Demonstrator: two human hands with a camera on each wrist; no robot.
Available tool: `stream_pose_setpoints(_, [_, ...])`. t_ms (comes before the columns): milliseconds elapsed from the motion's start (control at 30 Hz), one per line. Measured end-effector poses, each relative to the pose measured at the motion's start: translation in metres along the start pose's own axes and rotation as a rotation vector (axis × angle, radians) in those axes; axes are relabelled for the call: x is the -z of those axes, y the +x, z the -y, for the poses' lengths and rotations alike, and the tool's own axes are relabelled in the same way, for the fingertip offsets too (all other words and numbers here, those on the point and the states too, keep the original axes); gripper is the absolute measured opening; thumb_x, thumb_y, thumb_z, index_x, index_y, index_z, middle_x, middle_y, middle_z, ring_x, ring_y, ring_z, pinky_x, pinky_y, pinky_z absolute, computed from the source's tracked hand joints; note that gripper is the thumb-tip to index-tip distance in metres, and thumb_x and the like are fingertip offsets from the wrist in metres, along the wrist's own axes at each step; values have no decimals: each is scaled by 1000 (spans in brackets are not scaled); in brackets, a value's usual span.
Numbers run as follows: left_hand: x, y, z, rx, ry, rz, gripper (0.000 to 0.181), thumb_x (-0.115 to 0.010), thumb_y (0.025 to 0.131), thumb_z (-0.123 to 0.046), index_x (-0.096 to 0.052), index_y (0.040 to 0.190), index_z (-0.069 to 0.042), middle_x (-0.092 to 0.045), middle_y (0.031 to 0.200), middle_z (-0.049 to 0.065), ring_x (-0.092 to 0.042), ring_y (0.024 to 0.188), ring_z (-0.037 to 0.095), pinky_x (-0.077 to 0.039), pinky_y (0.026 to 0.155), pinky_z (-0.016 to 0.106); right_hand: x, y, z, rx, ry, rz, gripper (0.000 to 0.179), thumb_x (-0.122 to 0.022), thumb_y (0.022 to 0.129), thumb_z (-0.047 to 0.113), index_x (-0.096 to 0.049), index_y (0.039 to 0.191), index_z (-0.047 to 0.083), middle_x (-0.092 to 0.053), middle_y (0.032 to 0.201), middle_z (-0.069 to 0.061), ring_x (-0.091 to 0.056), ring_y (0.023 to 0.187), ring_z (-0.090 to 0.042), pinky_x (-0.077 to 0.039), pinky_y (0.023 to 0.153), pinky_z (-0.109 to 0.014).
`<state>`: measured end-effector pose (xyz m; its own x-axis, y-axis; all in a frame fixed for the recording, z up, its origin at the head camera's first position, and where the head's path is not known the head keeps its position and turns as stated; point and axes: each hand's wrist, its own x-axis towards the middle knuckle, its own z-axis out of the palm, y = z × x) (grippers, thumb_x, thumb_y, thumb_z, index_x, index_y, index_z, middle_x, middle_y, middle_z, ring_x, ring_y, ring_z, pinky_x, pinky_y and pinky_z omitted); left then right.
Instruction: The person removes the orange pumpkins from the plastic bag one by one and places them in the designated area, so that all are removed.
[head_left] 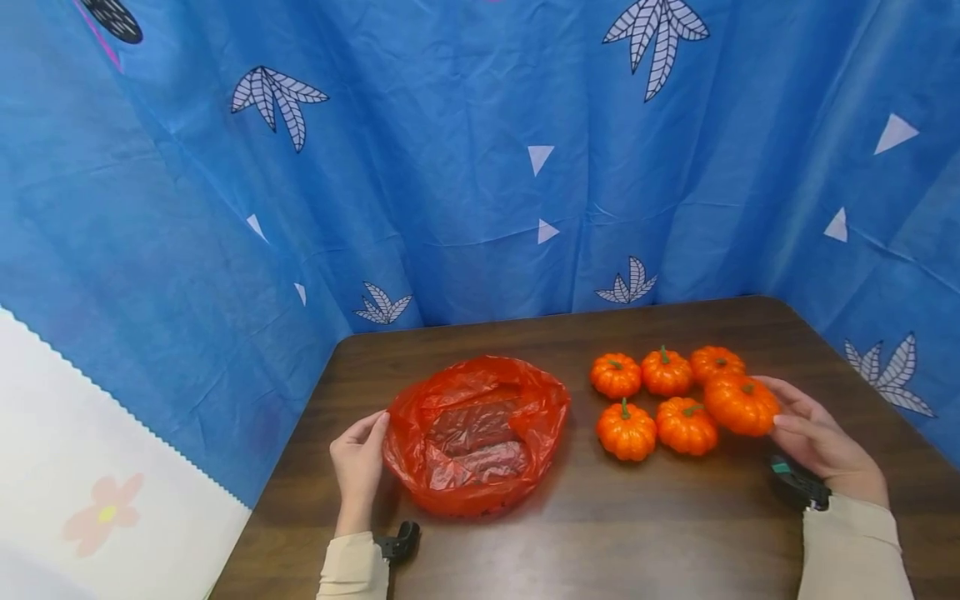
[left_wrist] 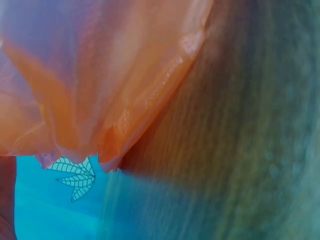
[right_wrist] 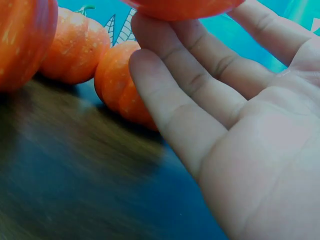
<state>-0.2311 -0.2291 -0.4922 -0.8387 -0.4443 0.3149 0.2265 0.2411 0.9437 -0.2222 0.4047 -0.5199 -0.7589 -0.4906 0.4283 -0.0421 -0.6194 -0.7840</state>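
Observation:
My left hand (head_left: 358, 458) pinches the left rim of a red plastic bag (head_left: 480, 498), which stands on the table with its mouth spread open. Close up in the left wrist view, the thin bag wall (left_wrist: 145, 85) fills the upper left. My right hand (head_left: 825, 437) holds a small orange pumpkin (head_left: 741, 406) between thumb and fingers. From the right wrist camera, this pumpkin (right_wrist: 182, 7) appears raised off the table, its underside against the fingertips. Several similar pumpkins sit grouped beside it, among them a front left one (head_left: 627, 432) and a back left one (head_left: 615, 376).
The brown wooden table (head_left: 585, 542) ends at a blue patterned curtain (head_left: 480, 183) behind and to the right. At far left hangs white cloth (head_left: 97, 433) with a flower print. Black devices are strapped to both wrists.

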Motion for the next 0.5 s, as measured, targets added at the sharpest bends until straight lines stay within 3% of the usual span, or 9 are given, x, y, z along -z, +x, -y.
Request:
stream_pose_setpoints(300, [0,-1,-1,-8,-6,-3,32,-77,88,-31,-78,104,-2,-75,89,-19,-73,77,2,-60,70,19,6,-7,5,1,85,53,64,-13,96,-19,-37,151,1,-49,153,-7,-54,135,-21,-46,112,-31])
stream_pose_setpoints(500, [0,0,-1,-1,-10,-10,26,-77,90,-25,-78,103,-2,-76,87,-17,-73,76,3,-60,70,20,8,-13,7,-28,15,3,65,-15,97,-19,-40,152,7,-50,152,-2,-54,134,-16,-47,110,-28])
